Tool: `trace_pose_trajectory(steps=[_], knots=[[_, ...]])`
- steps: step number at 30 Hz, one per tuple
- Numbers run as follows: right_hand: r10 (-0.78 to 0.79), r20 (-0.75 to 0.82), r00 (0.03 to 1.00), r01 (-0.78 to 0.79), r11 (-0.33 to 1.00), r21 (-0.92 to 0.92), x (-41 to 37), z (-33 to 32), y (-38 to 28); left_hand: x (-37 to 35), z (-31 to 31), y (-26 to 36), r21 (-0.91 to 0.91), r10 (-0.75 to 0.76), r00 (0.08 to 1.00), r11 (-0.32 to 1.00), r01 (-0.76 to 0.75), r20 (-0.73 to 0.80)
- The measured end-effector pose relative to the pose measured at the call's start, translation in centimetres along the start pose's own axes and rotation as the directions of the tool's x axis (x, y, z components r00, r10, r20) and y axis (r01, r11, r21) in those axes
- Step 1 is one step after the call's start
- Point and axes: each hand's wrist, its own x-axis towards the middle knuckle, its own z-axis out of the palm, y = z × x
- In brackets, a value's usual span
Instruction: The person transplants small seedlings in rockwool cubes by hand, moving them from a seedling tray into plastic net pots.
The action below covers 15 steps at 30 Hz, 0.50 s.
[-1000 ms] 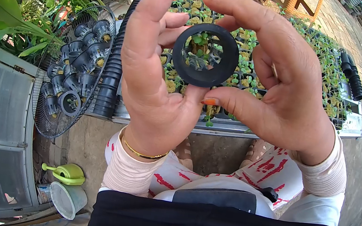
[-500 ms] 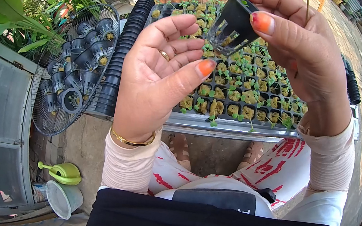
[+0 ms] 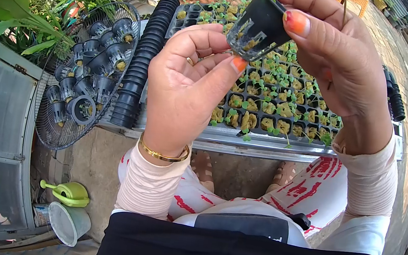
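Note:
A black slotted net pot [image 3: 262, 26] is held up, tilted, over the seedling tray [image 3: 287, 136]. My right hand [image 3: 339, 52] grips it by the rim between thumb and fingers. A thin brown stick [image 3: 344, 8] is also tucked through that hand's fingers. My left hand [image 3: 182, 82] has its thumb and fingertips closed on the pot's lower end. Below, the black tray's cells hold yellowish sponge plugs [image 3: 249, 120] with small green seedlings. What lies inside the pot is mostly hidden by its wall.
Left of the tray lies a long stack of nested black pots [image 3: 143, 60]. A wire basket [image 3: 47, 133] holds several planted net pots [image 3: 85, 90]. Another pot stack [image 3: 395, 98] lies at right. A green watering can [image 3: 70, 194] and a pale bucket [image 3: 68, 224] stand on the floor.
My left hand has moved right and up to the pot's lower end, its fingers closing in. The right hand keeps its grip, with the pot shifted slightly left.

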Motion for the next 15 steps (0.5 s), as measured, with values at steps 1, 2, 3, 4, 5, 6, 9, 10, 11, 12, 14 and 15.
trace_pose_trajectory(steps=[1, 2, 3, 4, 5, 6, 9, 10, 11, 12, 14, 15], knots=[[0.000, 0.000, 1.000, 0.000, 1.000, 0.000, 0.10, 0.27, -0.05, -0.01, 0.06, 0.00, 0.000, 0.000, 1.000, 1.000, 0.000, 0.000], [0.034, -0.072, 0.997, -0.040, 0.997, -0.074, 0.26, 0.66, -0.18, -0.02, 0.12, 0.04, 0.031, 0.027, 1.000, 0.999, -0.027, -0.009], [0.053, -0.146, 0.988, -0.075, 0.986, -0.150, 0.62, 0.79, -0.40, 0.44, 0.14, -0.04, 0.058, 0.064, 0.998, 0.996, -0.063, -0.010], [0.053, -0.146, 0.988, -0.075, 0.986, -0.150, 0.62, 0.84, -0.41, 0.49, 0.13, -0.09, 0.058, 0.063, 0.998, 0.996, -0.063, -0.010], [0.037, -0.133, 0.990, -0.063, 0.978, -0.198, 0.52, 0.91, -0.40, 0.48, 0.12, -0.18, 0.085, 0.104, 0.995, 0.991, -0.103, -0.008], [0.023, -0.119, 0.993, -0.051, 0.969, -0.243, 0.49, 0.94, -0.38, 0.49, 0.08, -0.24, 0.113, 0.143, 0.990, 0.983, -0.141, -0.005], [0.025, -0.112, 0.993, -0.047, 0.980, -0.196, 0.42, 0.86, -0.39, 0.47, -0.04, -0.31, 0.137, 0.168, 0.986, 0.976, -0.169, 0.015], [0.025, -0.113, 0.993, -0.047, 0.980, -0.195, 0.35, 0.65, -0.29, 0.47, -0.03, -0.35, 0.137, 0.168, 0.986, 0.976, -0.168, 0.015], [0.006, -0.051, 0.999, -0.011, 0.995, -0.098, 0.30, 0.30, -0.06, 0.49, -0.01, -0.42, 0.156, 0.182, 0.983, 0.971, -0.181, 0.010], [-0.019, 0.009, 1.000, 0.019, 1.000, 0.003, 0.26, 0.13, 0.05, 0.50, 0.01, -0.46, 0.175, 0.196, 0.981, 0.965, -0.194, 0.005], [-0.009, -0.045, 0.999, 0.004, 0.994, -0.110, 0.52, 0.52, 0.20, 0.57, 0.08, -0.61, 0.175, 0.201, 0.980, 0.965, -0.197, -0.006], [-0.005, -0.101, 0.995, -0.017, 0.975, -0.221, 0.62, 0.66, 0.24, 0.59, 0.11, -0.66, 0.175, 0.206, 0.978, 0.964, -0.200, -0.017]])
